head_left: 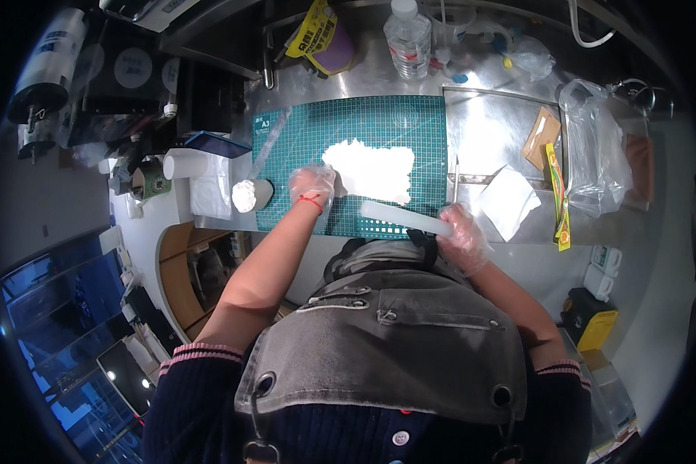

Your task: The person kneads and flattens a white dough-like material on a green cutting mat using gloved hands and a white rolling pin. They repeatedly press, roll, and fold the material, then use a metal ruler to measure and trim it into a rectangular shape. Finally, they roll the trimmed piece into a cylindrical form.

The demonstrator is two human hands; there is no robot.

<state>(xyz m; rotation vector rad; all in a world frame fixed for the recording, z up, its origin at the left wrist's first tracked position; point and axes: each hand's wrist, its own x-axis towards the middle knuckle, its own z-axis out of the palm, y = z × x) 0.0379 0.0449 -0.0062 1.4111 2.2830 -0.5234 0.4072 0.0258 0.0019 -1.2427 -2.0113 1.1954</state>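
A flattened white sheet [375, 172] with ragged edges, like soft clay or dough, lies on a green gridded cutting mat [282, 127]. My left hand [313, 183], in a clear plastic glove, rests at the sheet's left edge with its fingers curled in. What those fingers hold, if anything, is hidden. My right hand [464, 238], gloved likewise, is closed around one end of a whitish translucent rolling pin [404, 217]. The pin tilts over the mat's near edge, below the sheet and apart from it. Left of my left hand lies a cup [261, 193] with a fluffy white mass at its mouth.
At the back are a yellow and purple pouch [326, 45] and a clear water bottle [408, 42]. On the right lie a white paper [510, 201], a brown packet [541, 133], a yellow strip package [557, 197] and a clear plastic bag [593, 147]. A white roll [184, 164] stands left.
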